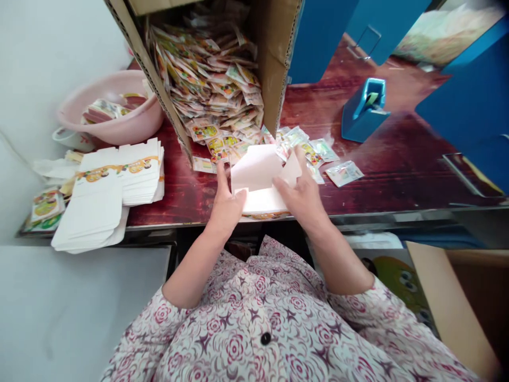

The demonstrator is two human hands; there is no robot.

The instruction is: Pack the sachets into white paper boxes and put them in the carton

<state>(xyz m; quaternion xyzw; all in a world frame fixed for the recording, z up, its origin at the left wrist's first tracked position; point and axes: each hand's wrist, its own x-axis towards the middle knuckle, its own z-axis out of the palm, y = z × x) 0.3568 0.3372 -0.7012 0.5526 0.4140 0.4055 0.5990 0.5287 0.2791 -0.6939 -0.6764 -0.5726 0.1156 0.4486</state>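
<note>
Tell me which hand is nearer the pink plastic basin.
Left. The left hand lies right of the pink plastic basin in view, beyond the stacked flat cartons; the right hand is farther right, past the white carton both hands hold.

A white card carton (256, 172) sits half-folded at the near edge of the desk (170, 204), its plain inner side facing up; a coloured printed strip shows along its lower edge; a pointed flap (292, 170) angles up at the right; the left hand (226, 204) grips the carton's left end, thumb on the card; the right hand (302, 193) presses its fingers over the right side, against the flap.
</note>
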